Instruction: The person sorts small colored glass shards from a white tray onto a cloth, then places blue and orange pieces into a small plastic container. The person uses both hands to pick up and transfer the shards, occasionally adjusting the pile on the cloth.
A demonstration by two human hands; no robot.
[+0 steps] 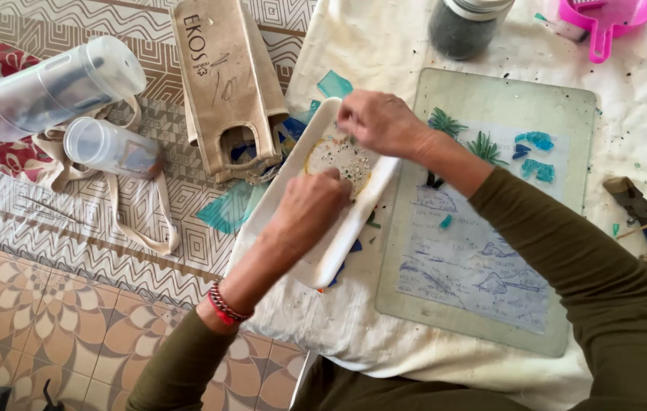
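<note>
Hands meet over a white tray (323, 255) tilted at the table's edge: left hand (310, 205) curled closed against its inside, right hand (379, 122) pinching fingertips together above a speckled round piece (339, 157). Beside them, a glass sheet (491, 99) lies on white cloth (354, 46); patterned tiles (49, 327) below.

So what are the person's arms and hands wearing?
Both arms wear long olive-green sleeves pushed up the forearms. The left hand has a wristband of red and dark beaded or braided strands. The right hand is bare, with no ring, watch or glove visible.
</note>
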